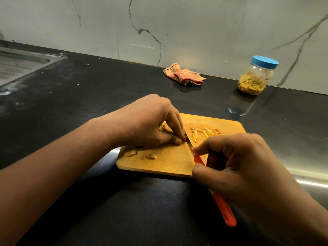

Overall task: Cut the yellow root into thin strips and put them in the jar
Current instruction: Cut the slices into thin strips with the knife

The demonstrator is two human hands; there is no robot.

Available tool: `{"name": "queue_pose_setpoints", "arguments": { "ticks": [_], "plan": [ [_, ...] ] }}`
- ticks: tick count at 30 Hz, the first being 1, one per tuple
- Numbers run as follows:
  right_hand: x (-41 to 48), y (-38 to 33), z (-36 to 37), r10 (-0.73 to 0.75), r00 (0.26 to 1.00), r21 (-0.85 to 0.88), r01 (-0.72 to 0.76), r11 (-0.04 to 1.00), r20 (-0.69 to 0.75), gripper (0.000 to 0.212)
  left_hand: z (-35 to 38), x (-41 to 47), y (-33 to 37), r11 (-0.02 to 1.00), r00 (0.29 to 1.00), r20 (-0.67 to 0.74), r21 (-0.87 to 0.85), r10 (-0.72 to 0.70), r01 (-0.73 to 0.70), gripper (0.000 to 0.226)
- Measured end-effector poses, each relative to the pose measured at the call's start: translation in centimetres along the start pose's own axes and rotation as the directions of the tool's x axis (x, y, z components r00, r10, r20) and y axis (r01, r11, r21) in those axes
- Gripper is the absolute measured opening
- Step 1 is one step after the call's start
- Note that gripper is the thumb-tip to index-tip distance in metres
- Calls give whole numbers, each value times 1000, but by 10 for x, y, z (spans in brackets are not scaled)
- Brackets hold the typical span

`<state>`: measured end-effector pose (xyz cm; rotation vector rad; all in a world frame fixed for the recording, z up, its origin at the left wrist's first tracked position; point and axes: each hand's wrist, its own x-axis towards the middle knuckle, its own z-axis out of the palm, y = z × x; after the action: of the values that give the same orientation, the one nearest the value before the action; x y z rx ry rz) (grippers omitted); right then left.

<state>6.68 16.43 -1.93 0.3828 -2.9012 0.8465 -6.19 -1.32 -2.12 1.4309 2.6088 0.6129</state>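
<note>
Plainly, the left hand [150, 121] pins the yellow root [166, 128] on the cutting board [159, 164] at mid-frame. The right hand [239, 162] grips the knife [198, 159], its blade against the root's right end and running toward the upper left. Cut strips [204, 133] lie beyond; the lidded jar [255, 79] stands upper right.

A black stone counter [88, 96] ran beneath a pale grey wall [195, 23] veined with dark lines. A steel sink [19, 64] sat at ten o'clock, a crumpled striped cloth [184, 76] at twelve (close to the wall). Light glinted off a shiny metal surface [305, 176] at three o'clock.
</note>
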Motion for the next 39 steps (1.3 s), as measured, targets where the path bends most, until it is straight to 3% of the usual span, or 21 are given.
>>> {"name": "queue_pose_setpoints", "arguments": {
  "ticks": [15, 39],
  "plan": [
    [-2, 3, -2, 4, 998, -92, -10, 996, -70, 27, -1, 0, 0, 999, 1000, 0, 35, -11, 11, 15],
    [4, 2, 4, 19, 999, 76, -15, 997, -47, 27, 0, 1, -2, 1000, 1000, 5, 25, -7, 7, 13]
  ]
}}
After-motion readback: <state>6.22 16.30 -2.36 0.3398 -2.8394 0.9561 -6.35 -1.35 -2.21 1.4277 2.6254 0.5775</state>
